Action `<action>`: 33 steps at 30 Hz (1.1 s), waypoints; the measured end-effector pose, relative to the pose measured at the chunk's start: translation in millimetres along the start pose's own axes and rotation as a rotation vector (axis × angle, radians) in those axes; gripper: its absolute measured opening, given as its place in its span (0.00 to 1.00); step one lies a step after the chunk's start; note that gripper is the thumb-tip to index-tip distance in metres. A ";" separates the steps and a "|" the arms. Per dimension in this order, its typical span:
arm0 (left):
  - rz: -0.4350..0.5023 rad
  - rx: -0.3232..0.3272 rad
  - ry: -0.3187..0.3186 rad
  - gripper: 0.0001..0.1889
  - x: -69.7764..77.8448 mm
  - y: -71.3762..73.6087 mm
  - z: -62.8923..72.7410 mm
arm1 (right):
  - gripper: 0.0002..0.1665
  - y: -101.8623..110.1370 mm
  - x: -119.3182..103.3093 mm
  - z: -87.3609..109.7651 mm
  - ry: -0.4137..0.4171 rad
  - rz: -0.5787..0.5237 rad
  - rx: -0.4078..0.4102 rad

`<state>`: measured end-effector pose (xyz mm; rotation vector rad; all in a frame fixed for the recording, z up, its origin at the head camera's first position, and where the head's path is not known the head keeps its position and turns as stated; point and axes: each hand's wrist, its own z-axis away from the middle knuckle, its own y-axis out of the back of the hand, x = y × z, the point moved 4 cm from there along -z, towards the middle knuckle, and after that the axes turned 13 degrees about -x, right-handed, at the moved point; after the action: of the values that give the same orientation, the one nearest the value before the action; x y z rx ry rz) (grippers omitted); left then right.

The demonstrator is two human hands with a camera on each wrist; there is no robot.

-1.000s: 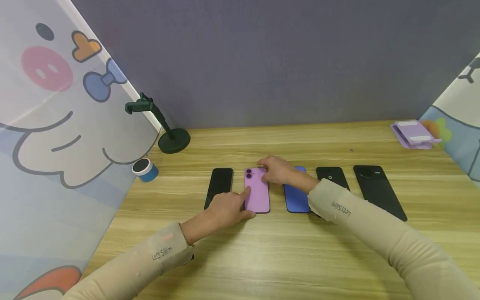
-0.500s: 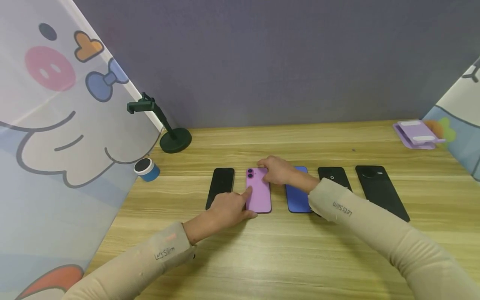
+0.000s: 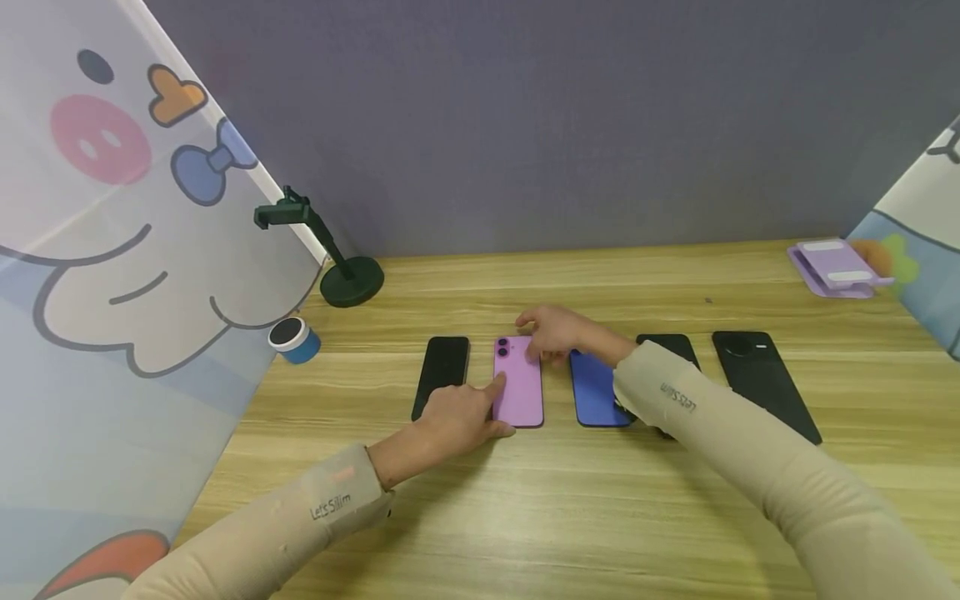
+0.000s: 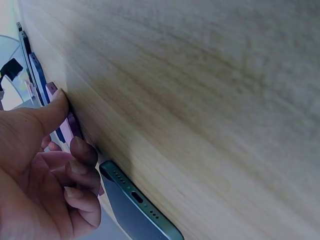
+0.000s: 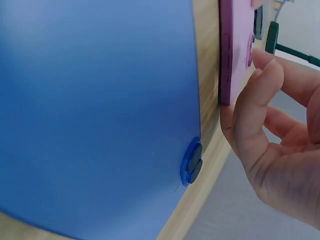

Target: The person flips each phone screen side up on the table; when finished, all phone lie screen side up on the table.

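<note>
A pink phone (image 3: 517, 392) lies back up on the wooden table, its two camera lenses at the far left corner. My left hand (image 3: 453, 417) grips its near left corner, index finger along the left side and thumb at the near edge. At the far right corner, my right hand (image 3: 558, 333) holds it with thumb on the back and curled fingers at the far end (image 5: 225, 97). Left of it is a black phone (image 3: 442, 367), partly behind my left hand. To the right, a blue phone (image 3: 596, 396) lies partly under my right wrist.
Two more dark phones lie farther right: one (image 3: 667, 340) mostly hidden by my sleeve, one (image 3: 765, 383) with a round camera. A dark green phone stand (image 3: 348, 283) and a blue jar (image 3: 300, 346) stand left. A purple folding stand (image 3: 832, 267) sits at the back right.
My right hand has turned slightly and its wrist has shifted a little left, showing more of its fingers. The left hand keeps its place on the pink phone. The head view swung slightly.
</note>
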<state>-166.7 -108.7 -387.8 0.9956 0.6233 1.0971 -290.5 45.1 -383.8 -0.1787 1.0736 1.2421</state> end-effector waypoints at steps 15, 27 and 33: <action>0.016 -0.016 0.021 0.43 0.7 1.0 -1.0 | 0.34 10.2 4.5 1.0 -0.012 -0.215 -0.059; 0.020 -0.030 0.024 0.42 2.0 -2.1 0.9 | 0.33 10.7 7.0 -1.3 -0.001 -0.253 -0.077; 0.038 -0.025 0.017 0.42 1.6 -2.0 1.8 | 0.32 10.3 7.9 -3.1 0.000 -0.272 -0.069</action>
<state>-163.8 -108.0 -388.7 0.9805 0.6049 1.1455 -301.3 52.3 -386.9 -0.3655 0.9717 1.0340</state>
